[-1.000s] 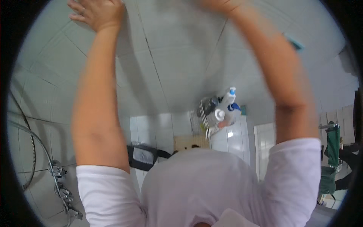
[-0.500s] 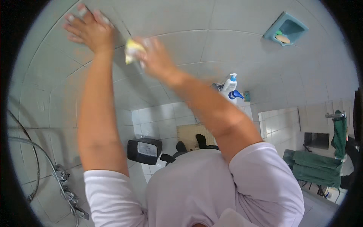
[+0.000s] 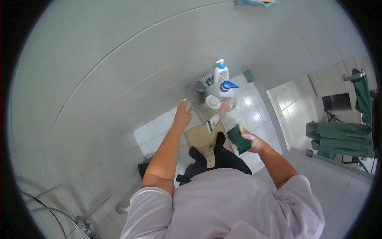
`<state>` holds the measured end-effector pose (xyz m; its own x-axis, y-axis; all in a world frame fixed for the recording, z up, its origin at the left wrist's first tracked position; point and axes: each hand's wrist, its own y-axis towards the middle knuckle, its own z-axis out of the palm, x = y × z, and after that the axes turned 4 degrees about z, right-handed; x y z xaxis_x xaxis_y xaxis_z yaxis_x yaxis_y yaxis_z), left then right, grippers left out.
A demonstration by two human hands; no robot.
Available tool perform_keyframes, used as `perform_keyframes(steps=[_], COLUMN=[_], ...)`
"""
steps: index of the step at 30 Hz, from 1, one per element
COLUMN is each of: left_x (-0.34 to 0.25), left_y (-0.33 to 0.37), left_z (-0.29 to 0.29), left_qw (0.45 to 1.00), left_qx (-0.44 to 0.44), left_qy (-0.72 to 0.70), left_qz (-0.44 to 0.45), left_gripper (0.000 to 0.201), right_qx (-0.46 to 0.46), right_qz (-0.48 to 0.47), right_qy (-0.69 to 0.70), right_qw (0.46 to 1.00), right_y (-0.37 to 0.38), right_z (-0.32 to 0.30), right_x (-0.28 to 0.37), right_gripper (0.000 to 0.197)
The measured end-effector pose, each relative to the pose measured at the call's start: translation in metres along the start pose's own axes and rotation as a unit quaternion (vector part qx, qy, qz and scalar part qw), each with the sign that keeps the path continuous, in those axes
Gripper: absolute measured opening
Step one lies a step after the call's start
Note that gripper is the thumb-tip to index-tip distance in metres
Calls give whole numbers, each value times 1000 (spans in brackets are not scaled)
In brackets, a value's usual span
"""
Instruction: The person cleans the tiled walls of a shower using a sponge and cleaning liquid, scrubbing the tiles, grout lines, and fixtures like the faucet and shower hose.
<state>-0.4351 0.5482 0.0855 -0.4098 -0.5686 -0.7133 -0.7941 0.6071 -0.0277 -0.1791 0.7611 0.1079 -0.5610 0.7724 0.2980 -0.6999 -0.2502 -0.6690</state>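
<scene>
My right hand is closed around one end of a sponge with a dark green scouring face and a yellow edge. White suds cling to its fingers. My left hand is at the near-left side of a clear caddy by the wall, fingers apart and nothing in them; whether its fingertips touch the caddy I cannot tell. In and around the caddy stand a white pump bottle with a blue collar, a blue-topped pump bottle, a white-capped bottle and a white tube.
A beige mat lies under my feet. A second small sponge sits by the wall's base. Green towels hang at the right, a shower hose at lower left. The blue soap dish shows at the top edge.
Both hands have come off the upper-left tiled wall and down. My left hand is now beside the caddy; my right, still with the sponge, has moved to the right. The view has shifted too.
</scene>
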Motion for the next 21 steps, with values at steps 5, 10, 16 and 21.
perform_keyframes(steps=[5, 10, 16, 21], left_x=[-31, 9, 35, 28], left_y=[36, 59, 76, 82], left_z=[14, 35, 46, 48], left_qw=[897, 791, 801, 851], left_qx=[29, -25, 65, 115], left_qy=[-334, -471, -460, -407], left_qz=[-290, -391, -377, -311], left_gripper=[54, 53, 29, 16], right_qx=[-78, -101, -1, -75], right_qz=[-150, -196, -160, -202], right_qy=[71, 201, 297, 329], right_qw=[983, 954, 941, 919], right_y=[20, 107, 120, 135], right_z=[-69, -69, -36, -35], right_x=[47, 84, 99, 89], right_gripper=[41, 40, 31, 31])
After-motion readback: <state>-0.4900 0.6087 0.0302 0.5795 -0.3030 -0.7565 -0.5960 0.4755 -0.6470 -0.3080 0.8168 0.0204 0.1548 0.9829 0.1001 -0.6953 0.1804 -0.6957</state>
